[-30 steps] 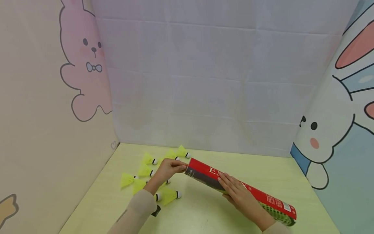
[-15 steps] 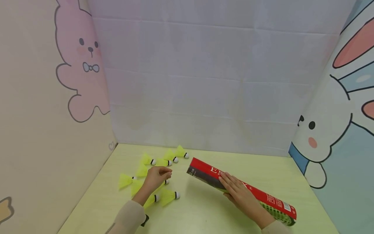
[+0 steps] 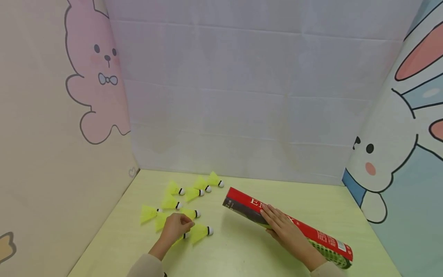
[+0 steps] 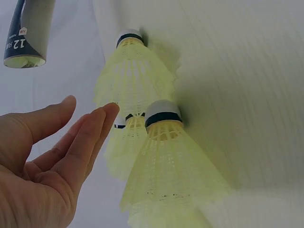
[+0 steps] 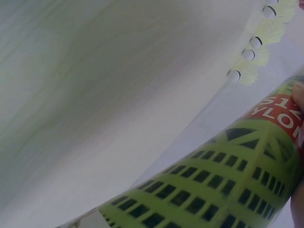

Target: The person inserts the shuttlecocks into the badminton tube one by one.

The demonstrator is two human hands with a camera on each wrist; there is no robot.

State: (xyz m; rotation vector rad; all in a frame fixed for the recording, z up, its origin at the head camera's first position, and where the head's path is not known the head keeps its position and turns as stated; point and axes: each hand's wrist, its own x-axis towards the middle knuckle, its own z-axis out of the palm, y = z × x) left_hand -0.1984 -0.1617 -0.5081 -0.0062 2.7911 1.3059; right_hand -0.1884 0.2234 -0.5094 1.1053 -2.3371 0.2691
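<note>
My right hand (image 3: pixel 285 234) grips a red, grey and green shuttlecock tube (image 3: pixel 322 236), fingers over its top. The tube lies slanted, its left end raised and facing the shuttlecocks; that end shows pale yellow inside in the left wrist view. My left hand (image 3: pixel 177 229) hovers over the near shuttlecocks with nothing in it. In the left wrist view its thumb stands apart from loosely bent fingers (image 4: pixel 88 137), beside a yellow shuttlecock (image 4: pixel 168 161) with a white cork and dark band. In the head view that hand partly covers another shuttlecock (image 3: pixel 185 236).
Several more yellow shuttlecocks lie on the left of the pale table (image 3: pixel 242 257), such as one shuttlecock (image 3: pixel 149 213) at far left and another shuttlecock (image 3: pixel 215 180) at the back. A white cloth wall (image 3: pixel 242 96) stands behind, with cartoon-printed walls at both sides.
My left hand has drawn back from the tube's left end, leftward and nearer to me, down over the near shuttlecocks. My right hand and the tube have stayed nearly still.
</note>
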